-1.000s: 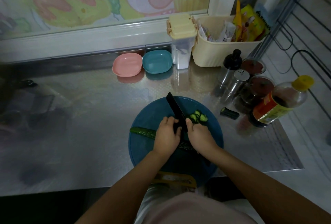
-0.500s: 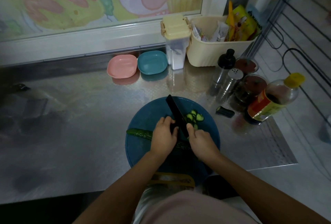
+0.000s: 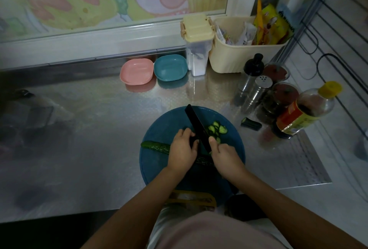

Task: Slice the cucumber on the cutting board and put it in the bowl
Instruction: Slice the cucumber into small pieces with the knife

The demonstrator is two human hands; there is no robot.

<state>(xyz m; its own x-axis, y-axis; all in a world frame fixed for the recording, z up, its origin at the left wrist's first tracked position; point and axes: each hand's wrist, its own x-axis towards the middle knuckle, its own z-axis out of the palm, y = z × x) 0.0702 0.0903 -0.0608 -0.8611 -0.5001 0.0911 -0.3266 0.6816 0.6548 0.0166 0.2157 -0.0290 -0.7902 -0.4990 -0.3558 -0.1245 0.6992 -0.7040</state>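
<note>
Pale pink top [image 3: 209,230], bare forearms [image 3: 143,199]

Kitchen: steel counter [image 3: 95,149] with round cutting board [image 3: 165,129], seasoning jars [image 3: 278,99] and sauce bottle [image 3: 304,111] right of it, bowls [image 3: 153,71] behind it.

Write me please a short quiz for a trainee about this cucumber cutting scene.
1. True or false: the cucumber slices already lie in the teal bowl.
2. Fill in: the left hand steadies the ____ on the blue cutting board.
3. The right hand grips: A) a spoon, B) the black knife, C) a fork.
Key: 1 false, the cucumber slices lie on the blue cutting board and the teal bowl holds none; 2 cucumber; 3 B.
</note>
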